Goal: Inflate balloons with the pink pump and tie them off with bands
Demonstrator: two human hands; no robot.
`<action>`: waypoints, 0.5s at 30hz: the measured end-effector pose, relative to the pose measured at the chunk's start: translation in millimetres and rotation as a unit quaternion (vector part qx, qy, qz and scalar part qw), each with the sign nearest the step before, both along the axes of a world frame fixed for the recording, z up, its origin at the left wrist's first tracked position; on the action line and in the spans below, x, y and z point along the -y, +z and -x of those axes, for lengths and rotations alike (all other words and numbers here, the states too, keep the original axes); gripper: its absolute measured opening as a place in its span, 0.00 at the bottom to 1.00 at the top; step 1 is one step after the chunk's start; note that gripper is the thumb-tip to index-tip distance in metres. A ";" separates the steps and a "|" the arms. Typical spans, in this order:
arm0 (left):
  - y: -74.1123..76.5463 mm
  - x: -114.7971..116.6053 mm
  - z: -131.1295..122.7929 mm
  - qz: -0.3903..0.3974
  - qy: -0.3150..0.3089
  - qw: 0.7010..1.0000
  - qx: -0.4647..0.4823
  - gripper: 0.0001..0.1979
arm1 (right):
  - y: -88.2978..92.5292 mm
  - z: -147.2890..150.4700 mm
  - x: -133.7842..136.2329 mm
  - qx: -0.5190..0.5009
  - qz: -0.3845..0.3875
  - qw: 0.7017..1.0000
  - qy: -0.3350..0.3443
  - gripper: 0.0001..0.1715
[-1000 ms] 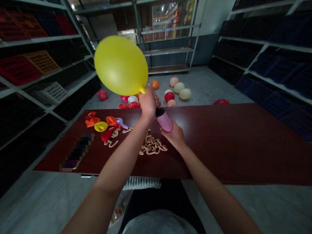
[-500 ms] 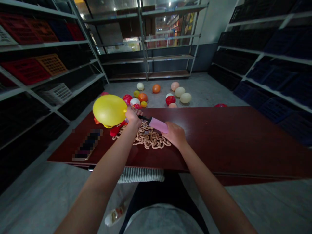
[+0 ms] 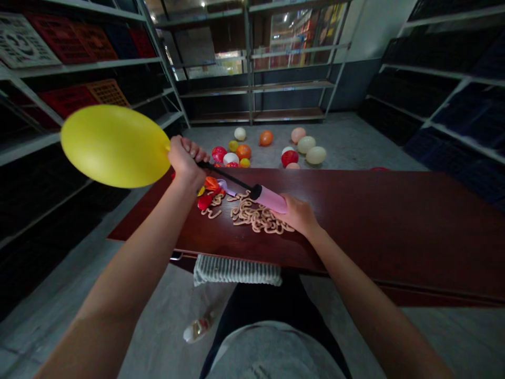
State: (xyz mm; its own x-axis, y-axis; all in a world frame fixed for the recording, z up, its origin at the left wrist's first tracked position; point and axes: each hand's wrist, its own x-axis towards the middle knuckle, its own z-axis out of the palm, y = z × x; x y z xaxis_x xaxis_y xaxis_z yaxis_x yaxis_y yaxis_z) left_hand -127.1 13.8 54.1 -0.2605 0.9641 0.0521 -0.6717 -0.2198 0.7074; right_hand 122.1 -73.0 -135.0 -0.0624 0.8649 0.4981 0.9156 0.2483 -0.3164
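A big yellow balloon (image 3: 115, 146) hangs at the left, its neck in the closed fingers of my left hand (image 3: 185, 159). From that fist a black rod runs down to the pink barrel of a hand pump (image 3: 271, 199). My right hand (image 3: 298, 213) is wrapped round the barrel's near end. Beneath the pump a tangled heap of tan, curly cord (image 3: 258, 217) lies on the dark red table (image 3: 374, 226). Red and orange uninflated balloons (image 3: 209, 192) and a lilac one (image 3: 226, 188) lie left of the heap.
Several inflated balloons (image 3: 243, 152) rest on the floor beyond the table. Metal shelves (image 3: 292, 87) stand at the back. Shelves with crates (image 3: 55, 39) line both sides. A grey ribbed cloth (image 3: 236, 270) hangs by the table's front edge; a bottle (image 3: 196, 330) is on the floor.
My left hand has moved left and up with the yellow balloon, which looks larger. More of the pump's black rod shows between my hands. The view has shifted, and the blurred dark object on the table's left is no longer visible.
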 end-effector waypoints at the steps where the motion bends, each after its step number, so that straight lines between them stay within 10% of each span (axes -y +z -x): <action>1: 8.0 3.9 -8.4 -0.015 -0.005 1.000 -0.010 0.22 | -0.2 -1.9 -1.3 -0.019 0.002 1.000 0.000 0.22; 9: 44.2 3.0 -111.5 -0.134 -0.056 0.984 -0.103 0.24 | 1.1 -24.8 -6.4 -0.209 0.020 0.973 -0.100 0.22; 15: 13.2 -3.6 -193.7 -0.078 -0.115 0.979 -0.152 0.25 | 0.8 -25.8 -9.4 -0.316 0.030 0.940 -0.128 0.25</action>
